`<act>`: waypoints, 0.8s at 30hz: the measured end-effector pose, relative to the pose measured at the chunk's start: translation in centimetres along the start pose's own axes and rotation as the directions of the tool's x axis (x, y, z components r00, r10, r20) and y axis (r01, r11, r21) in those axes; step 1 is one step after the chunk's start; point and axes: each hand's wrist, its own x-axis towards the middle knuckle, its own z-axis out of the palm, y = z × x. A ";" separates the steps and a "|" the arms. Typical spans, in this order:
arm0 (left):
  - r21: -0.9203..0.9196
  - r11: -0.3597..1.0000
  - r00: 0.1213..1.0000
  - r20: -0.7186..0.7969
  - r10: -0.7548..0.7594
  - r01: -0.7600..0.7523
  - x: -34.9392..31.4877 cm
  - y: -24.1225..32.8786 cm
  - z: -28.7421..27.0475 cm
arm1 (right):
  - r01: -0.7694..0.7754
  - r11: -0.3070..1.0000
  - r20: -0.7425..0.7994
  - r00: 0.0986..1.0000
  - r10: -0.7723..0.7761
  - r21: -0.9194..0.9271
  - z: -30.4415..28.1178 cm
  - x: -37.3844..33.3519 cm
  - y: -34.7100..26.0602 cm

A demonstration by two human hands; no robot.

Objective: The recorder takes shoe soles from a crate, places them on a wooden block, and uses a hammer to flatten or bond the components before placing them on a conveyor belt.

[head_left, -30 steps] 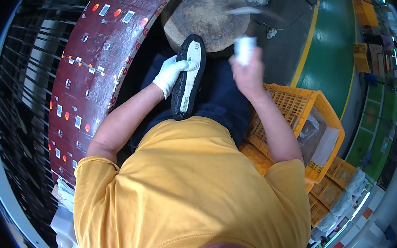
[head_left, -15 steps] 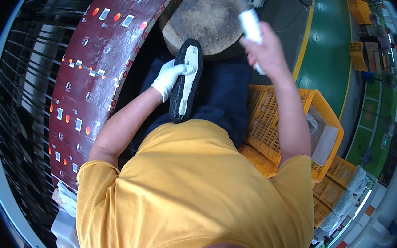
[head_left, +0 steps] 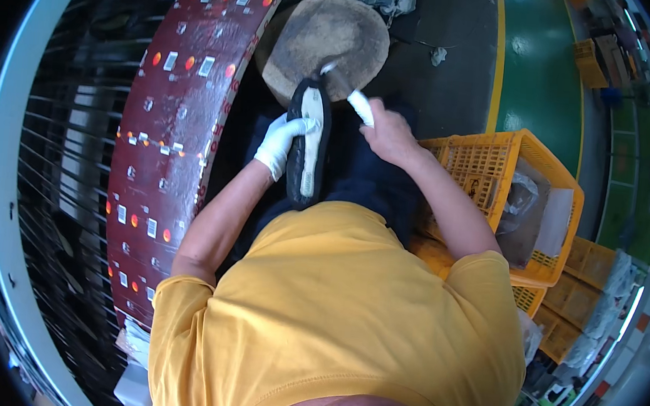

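The gloved left hand (head_left: 277, 148) clasps a black, pale-bottomed shoe (head_left: 310, 147). Right of that grip, the right hand (head_left: 391, 134) clutches a white-handled hammer (head_left: 360, 106); beyond both sits a wooden stump (head_left: 328, 29).

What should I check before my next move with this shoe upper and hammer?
1. Left hand gripping the black shoe upper: ok, thumb on the pale insole.
2. Right hand gripping the hammer by its white handle: ok.
3. Left thumb clear of the hammer's head: ok, head is near the upper's far end.
4. Both hands gloved: not ok, right is bare.
5. Upper braced against the round wooden block: cannot tell.
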 end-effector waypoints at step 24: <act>-0.162 0.792 0.802 0.010 0.597 -0.588 -1.6 11.1 1.2 | -0.061 0.934 -0.252 0.955 0.157 0.353 1.5 -2.1 0.0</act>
